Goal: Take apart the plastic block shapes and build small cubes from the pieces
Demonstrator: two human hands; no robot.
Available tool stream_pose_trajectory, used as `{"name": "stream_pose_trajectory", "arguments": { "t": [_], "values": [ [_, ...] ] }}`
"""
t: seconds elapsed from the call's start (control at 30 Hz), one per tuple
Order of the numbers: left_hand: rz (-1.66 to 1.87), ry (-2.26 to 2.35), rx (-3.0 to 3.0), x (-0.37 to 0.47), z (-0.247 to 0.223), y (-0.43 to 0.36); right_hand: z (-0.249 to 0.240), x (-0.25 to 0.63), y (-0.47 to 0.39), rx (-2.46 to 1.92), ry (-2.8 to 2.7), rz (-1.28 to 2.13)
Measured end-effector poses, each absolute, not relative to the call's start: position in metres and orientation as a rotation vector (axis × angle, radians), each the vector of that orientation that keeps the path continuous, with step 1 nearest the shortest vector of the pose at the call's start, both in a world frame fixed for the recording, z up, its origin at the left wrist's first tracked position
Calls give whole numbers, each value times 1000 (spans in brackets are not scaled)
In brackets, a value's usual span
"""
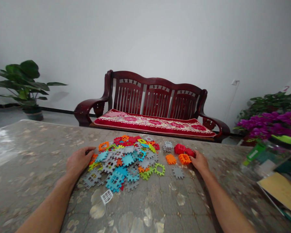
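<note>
A heap of interlocking plastic building tiles (pixel 128 159) in blue, grey, red, orange and green lies on the table. My left hand (pixel 79 159) rests at the heap's left edge, its fingers loosely apart beside an orange tile, seemingly holding nothing. To the right of the heap, my right hand (pixel 200 161) has its fingertips closed on a red tile (pixel 190 152). That tile is beside a stack of red tiles (pixel 179 149) and a stack of orange tiles (pixel 184 159). Nearby are stacked grey tiles (pixel 167 146), one orange tile (pixel 171 159) and a flat grey tile (pixel 178 172).
A white window-shaped piece (pixel 107 196) lies in front of the heap on the patterned table (pixel 145 213). At the right are a clear bottle (pixel 273 155), a yellowish notebook (pixel 282 191) and purple flowers (pixel 269 126). Behind the table stands a wooden bench (pixel 157 97).
</note>
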State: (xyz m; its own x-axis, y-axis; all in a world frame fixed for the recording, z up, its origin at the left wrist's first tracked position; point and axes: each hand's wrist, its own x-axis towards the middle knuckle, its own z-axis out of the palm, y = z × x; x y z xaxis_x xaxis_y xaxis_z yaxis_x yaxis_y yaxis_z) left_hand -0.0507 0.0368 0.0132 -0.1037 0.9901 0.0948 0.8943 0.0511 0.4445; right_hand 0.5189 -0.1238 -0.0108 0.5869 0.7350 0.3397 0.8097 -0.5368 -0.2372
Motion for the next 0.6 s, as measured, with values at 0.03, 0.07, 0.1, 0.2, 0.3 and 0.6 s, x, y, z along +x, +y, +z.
{"name": "stream_pose_trajectory", "arguments": {
  "t": [0.03,0.07,0.1,0.2,0.3,0.6],
  "values": [
    [594,2088,1932,-51,13,37,-11,517,-124,-2446,-1256,-285],
    [602,2088,1938,-51,13,37,-11,516,-124,-2437,-1269,-291],
    [608,2090,1942,-51,12,37,-11,515,-124,-2424,-1285,-299],
    [594,2099,1946,-51,12,37,-11,513,-126,-2367,-1307,-306],
    [546,2099,1939,-51,14,36,-12,513,-128,-2323,-1256,-288],
    [546,2087,1929,-50,15,36,-16,514,-132,-2189,-1100,-287]
  ]
}}
